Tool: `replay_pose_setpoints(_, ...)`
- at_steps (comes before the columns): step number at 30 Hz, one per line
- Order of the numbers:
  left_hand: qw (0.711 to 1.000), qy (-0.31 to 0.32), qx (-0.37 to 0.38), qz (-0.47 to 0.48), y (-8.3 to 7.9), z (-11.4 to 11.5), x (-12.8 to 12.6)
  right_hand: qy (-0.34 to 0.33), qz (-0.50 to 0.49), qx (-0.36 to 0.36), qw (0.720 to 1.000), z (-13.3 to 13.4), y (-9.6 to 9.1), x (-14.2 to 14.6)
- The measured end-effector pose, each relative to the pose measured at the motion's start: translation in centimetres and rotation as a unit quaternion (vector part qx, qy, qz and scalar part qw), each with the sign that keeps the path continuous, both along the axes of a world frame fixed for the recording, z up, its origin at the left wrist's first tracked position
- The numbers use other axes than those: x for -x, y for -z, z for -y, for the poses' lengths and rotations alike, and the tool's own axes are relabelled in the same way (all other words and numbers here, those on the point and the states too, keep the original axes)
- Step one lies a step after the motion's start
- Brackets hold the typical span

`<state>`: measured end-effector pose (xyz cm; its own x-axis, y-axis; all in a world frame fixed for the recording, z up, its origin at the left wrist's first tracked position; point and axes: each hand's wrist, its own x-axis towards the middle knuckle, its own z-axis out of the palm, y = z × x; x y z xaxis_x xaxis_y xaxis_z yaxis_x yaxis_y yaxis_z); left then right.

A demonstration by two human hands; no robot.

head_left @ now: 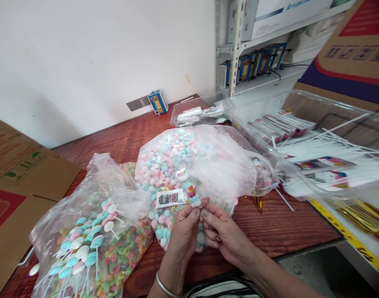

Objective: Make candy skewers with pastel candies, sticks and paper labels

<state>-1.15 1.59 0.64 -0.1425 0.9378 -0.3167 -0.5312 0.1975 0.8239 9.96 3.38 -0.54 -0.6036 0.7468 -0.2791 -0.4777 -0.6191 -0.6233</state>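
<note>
Over the big bag of pastel candies, my left hand (185,227) and my right hand (222,227) meet fingertip to fingertip. Both pinch the lower end of a candy skewer in a small printed wrapper (191,191), which points up and away. Pink, orange, blue and white pieces show through it. A flat white printed wrapper (170,198) lies just left of it, on the clear plastic bag of pastel candies (164,157). To the left, several finished candy skewers (80,252) rest on another bag, which holds coloured candy rings (124,252).
At right a clear plastic bin (316,188) holds white sticks and printed wrappers. A smaller clear tray (204,111) stands behind the bags. Cardboard boxes (24,186) flank the left side. Gold twist ties (363,219) lie at the right, beside a yellow measuring strip (347,236).
</note>
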Motion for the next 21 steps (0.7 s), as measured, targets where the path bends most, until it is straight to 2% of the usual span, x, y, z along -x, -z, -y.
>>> replay_pose_setpoints(2, 0.997, 0.054, -0.001, 0.048, 0.0, 0.3, 0.7, -0.062, -0.078, 0.062, 0.993, -0.1, -0.1, -0.5)
replay_pose_setpoints(4, 0.992, 0.094, 0.008, 0.083, 0.2, 0.6, 1.0, -0.109, -0.13, 0.089, 0.981, 0.0, 0.0, -0.8)
replay_pose_setpoints(7, 0.991, 0.097, 0.025, 0.084, 0.5, 0.8, 0.8, -0.146, -0.143, 0.082, 0.975, 0.2, 0.3, -1.2)
replay_pose_setpoints(9, 0.997, 0.066, 0.025, 0.041, 0.6, 0.7, 0.6, -0.125, -0.07, 0.01, 0.99, 0.3, 0.7, -1.8)
replay_pose_setpoints(10, 0.999, 0.046, 0.017, 0.018, 0.5, 0.6, 0.6, -0.093, 0.005, -0.06, 0.994, 0.3, 1.0, -2.3)
replay_pose_setpoints(11, 1.0, 0.024, 0.005, -0.004, 0.5, 0.5, 0.7, -0.047, 0.103, -0.144, 0.983, 0.3, 1.2, -3.1)
replay_pose_setpoints(12, 1.0, 0.0, -0.011, -0.025, 0.5, 0.3, 0.9, 0.006, 0.215, -0.23, 0.949, 0.2, 1.5, -4.0)
replay_pose_setpoints(13, 0.999, -0.023, -0.026, -0.042, 0.4, 0.1, 1.2, 0.055, 0.33, -0.306, 0.891, 0.1, 1.7, -5.0)
replay_pose_setpoints(14, 0.997, -0.042, -0.038, -0.057, 0.4, 0.0, 1.5, 0.097, 0.438, -0.357, 0.819, -0.1, 2.0, -6.1)
replay_pose_setpoints(16, 0.994, -0.06, -0.042, -0.076, 0.5, -0.3, 1.9, 0.117, 0.605, -0.388, 0.685, -0.6, 2.5, -8.2)
replay_pose_setpoints(18, 0.994, -0.06, -0.037, -0.086, 0.6, -0.3, 1.9, 0.103, 0.713, -0.395, 0.57, -1.3, 2.9, -9.7)
replay_pose_setpoints(20, 0.993, -0.06, -0.031, -0.099, 0.6, -0.3, 1.6, 0.089, 0.774, -0.402, 0.48, -1.8, 3.1, -10.4)
replay_pose_setpoints(21, 0.992, -0.061, -0.028, -0.106, 0.6, -0.3, 1.4, 0.083, 0.793, -0.405, 0.448, -2.1, 3.1, -10.6)
